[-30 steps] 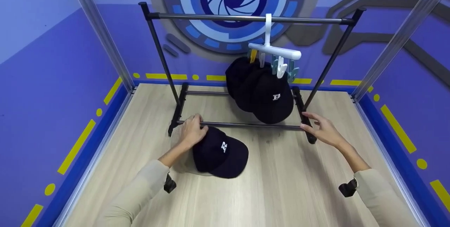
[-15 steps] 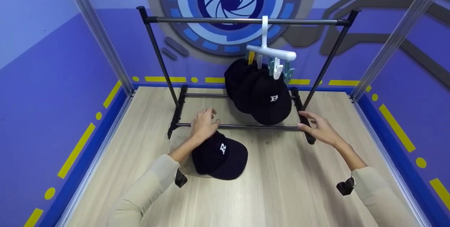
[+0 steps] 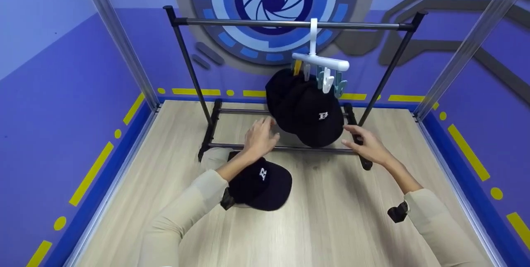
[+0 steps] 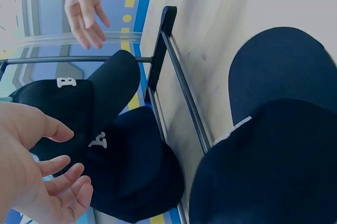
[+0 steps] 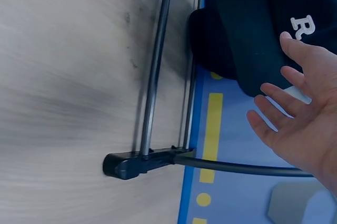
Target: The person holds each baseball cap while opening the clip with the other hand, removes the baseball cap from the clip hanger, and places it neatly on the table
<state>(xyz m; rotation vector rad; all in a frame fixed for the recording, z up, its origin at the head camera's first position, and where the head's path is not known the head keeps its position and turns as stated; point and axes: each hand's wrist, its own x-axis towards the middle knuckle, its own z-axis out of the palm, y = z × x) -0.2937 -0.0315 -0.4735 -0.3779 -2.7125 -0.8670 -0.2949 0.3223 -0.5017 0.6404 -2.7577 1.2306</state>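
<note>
Several dark caps (image 3: 316, 114) with white letters hang from clips under a white hanger (image 3: 321, 61) on the rack's top bar. My left hand (image 3: 261, 139) is just left of them, fingers relaxed, holding nothing; in the left wrist view the hand (image 4: 42, 171) overlaps the hanging caps (image 4: 58, 103). My right hand (image 3: 367, 146) is at their right side, fingers spread and empty; whether it touches the front cap cannot be told. Below my left wrist, a dark cap (image 3: 269, 186) lies on the table, over a beige cap (image 3: 215, 158) partly hidden by it and my arm.
A black metal rack (image 3: 248, 22) stands on the wood-patterned table (image 3: 331, 217), its lower bar (image 3: 298, 148) running behind the lying caps. Blue and purple panels (image 3: 62, 72) enclose the left, back and right sides. More clips (image 3: 327, 80) hang from the hanger.
My left hand has moved right and away from the lying caps, toward the hanging ones. My right hand has shifted slightly left from the rack's side foot.
</note>
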